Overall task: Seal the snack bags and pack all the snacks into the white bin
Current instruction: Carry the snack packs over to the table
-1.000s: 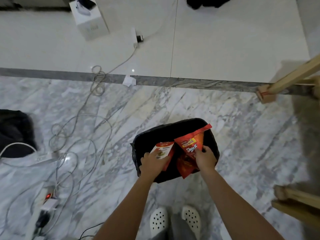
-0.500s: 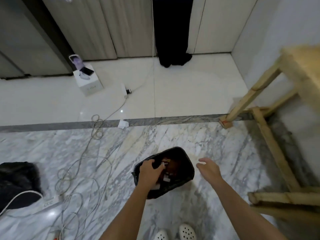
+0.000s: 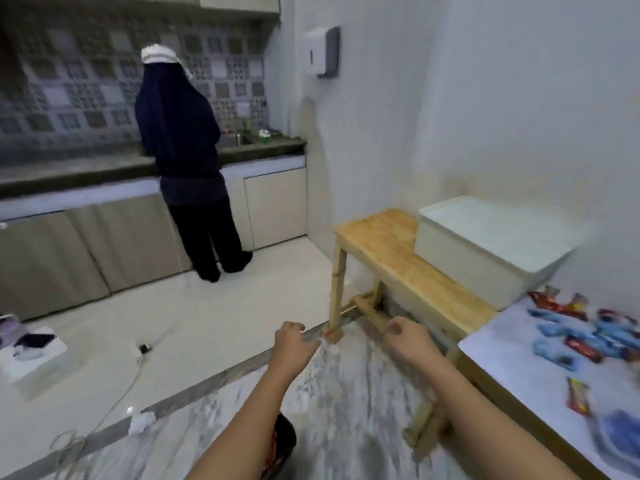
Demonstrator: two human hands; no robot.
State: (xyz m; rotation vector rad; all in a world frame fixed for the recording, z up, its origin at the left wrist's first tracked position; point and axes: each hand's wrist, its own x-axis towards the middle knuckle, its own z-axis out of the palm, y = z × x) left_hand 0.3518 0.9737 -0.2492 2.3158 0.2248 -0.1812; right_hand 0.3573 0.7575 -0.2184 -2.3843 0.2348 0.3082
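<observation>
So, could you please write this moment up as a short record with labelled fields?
left hand: bare left hand, held out over the floor, fingers curled, holding nothing
right hand: bare right hand, likewise holding nothing
bin: white rectangular plastic bin, lid on, resting on light wooden bench
snacks: blue and red wrapped snacks scattered on white tabletop
floor: dark bag below left forearm
background: person in dark clothes at kitchen counter, back turned

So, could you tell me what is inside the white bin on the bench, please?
The white bin stands on the wooden bench, and what shows inside looks bare and white. Its near wall hides the lower part. The snacks lie on the table beside it.
</observation>
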